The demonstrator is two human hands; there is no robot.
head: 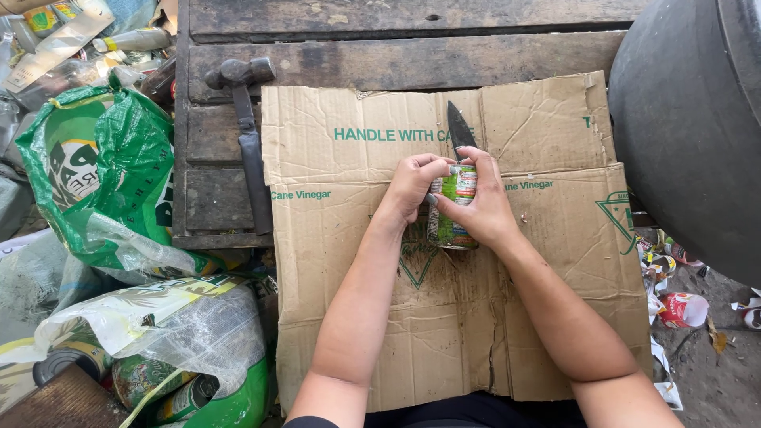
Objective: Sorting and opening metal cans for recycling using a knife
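Can: green-labelled tin, upright, near the centre of the flattened cardboard sheet, clasped between both hands. Left hand: fingers curled closed on the can's upper left side, thumb toward the rim. Right hand: wrapped over the can's right side and top, fingers closed; a knife projects from this grip, its dark pointed blade aimed away from the person, over the cardboard; the handle is hidden inside the hand. Cardboard sheet: brown, creased, green print, laid over a wooden plank surface. Hammer: dark head and handle, lying on the planks just beside the cardboard's left edge, well apart from the hands. Green plastic sack: at left, crumpled, partly open. Clear and green bag: lower left, holding several cans. Large dark round container: upper right, overlapping the cardboard's corner. Scraps of torn labels and litter: on the ground at right.
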